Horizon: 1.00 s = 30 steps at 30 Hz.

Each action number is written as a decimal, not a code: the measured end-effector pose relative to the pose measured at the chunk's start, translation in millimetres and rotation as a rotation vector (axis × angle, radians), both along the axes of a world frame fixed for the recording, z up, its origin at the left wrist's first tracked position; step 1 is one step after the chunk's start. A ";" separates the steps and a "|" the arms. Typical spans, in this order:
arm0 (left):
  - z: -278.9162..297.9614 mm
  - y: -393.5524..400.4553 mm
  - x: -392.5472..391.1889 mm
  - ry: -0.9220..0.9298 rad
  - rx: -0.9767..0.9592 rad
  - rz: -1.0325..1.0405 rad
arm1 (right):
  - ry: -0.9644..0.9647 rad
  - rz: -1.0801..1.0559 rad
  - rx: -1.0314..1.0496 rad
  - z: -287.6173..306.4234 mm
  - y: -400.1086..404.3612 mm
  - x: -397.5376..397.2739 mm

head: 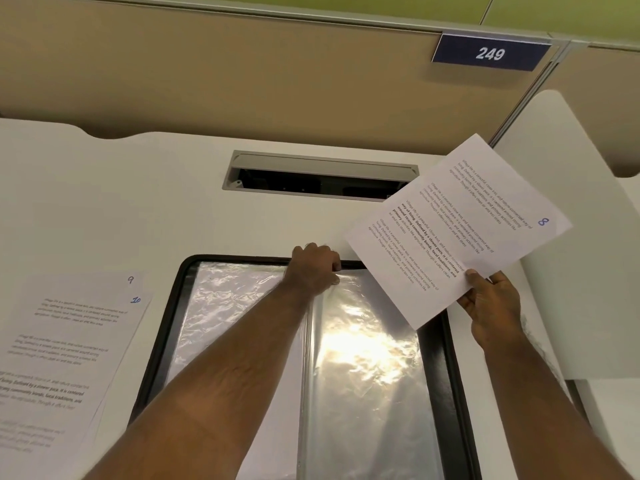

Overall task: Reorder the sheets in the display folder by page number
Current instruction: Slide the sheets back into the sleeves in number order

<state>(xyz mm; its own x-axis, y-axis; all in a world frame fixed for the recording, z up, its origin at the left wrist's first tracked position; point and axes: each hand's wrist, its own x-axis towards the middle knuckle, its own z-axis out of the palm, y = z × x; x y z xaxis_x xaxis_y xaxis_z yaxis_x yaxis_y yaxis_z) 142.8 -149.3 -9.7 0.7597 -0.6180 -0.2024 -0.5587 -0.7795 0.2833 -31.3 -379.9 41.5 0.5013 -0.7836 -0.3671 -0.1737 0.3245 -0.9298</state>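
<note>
**Head view: folder open on your white desk**

At the left, sheets 9 and 10 (74, 344) lie stacked on the desk (145, 202). The display folder (446, 368) lies open near you, long axis running near to far. Your left hand (317, 268) pinches a sleeve's far edge. Your right hand (491, 304) pinches sheet 8 (457, 226), tilted above the folder's right side. Beige partition (242, 71) beyond, sign 249 (490, 53).

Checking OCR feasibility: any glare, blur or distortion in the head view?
Head view: strong glare on the display folder sleeves, brightest just right of the spine; sheet 8 in the right hand is sharp and readable; the sheets at left are soft and washed out near the frame edge; wide-angle bending shows in the desk edges.
</note>
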 end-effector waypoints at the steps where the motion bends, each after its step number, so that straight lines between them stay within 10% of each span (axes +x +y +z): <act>1: 0.2 -0.8 -0.1 -0.001 -0.003 0.008 | -0.003 0.000 0.000 0.9 0.2 -0.7; 30: 15.4 25.4 -19.8 0.037 -0.265 -0.186 | -0.229 0.047 -0.024 29.9 2.9 82.4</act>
<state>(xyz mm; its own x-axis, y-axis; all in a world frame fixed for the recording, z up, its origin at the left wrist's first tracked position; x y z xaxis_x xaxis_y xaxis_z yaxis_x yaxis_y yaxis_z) 123.0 -123.9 5.7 0.6241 -0.7803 -0.0415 -0.6700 -0.5617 0.4855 51.1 -377.0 71.4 0.6057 -0.7643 -0.2215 0.0279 0.2985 -0.9540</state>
